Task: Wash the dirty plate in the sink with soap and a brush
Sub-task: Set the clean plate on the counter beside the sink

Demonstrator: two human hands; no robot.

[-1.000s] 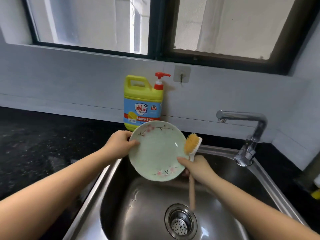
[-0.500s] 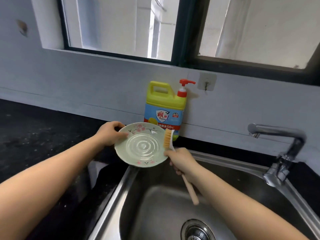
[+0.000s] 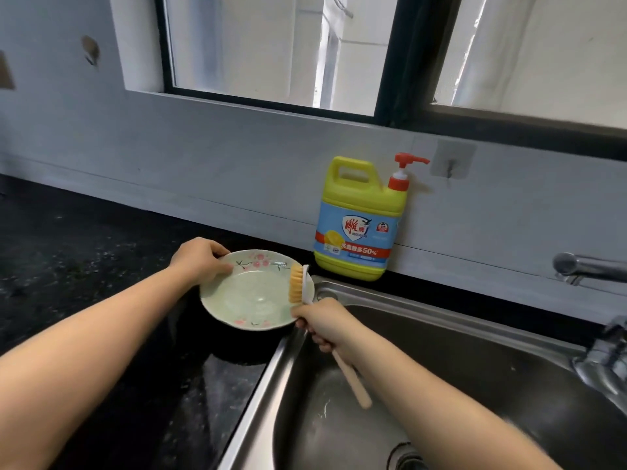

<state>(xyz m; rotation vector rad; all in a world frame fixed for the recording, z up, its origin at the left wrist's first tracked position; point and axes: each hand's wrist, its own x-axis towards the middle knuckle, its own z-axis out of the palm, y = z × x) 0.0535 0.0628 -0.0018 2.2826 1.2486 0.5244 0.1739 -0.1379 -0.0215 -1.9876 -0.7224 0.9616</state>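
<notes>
- Dark speckled tabletop (image 3: 84, 266) runs left of the steel sink (image 3: 475, 368), under a grey wall and a black-framed window (image 3: 271, 56).
- My left hand (image 3: 200, 261) is closed on the far-left rim of the pale green plate (image 3: 244, 293), thumb lying on the flowered rim.
- That plate sits just left of the sink, over the tabletop edge, face up and tilted a little toward me.
- My right hand (image 3: 322, 325) is wrapped tight around the brush (image 3: 300, 283); its wooden handle sticks out below my fist over the sink basin.
- Orange bristles touch the plate's right side.
- Behind the sink's back-left corner, the yellow soap bottle (image 3: 359, 225) stands upright against the wall.
- At the sink's right side is the tap (image 3: 590, 269).
</notes>
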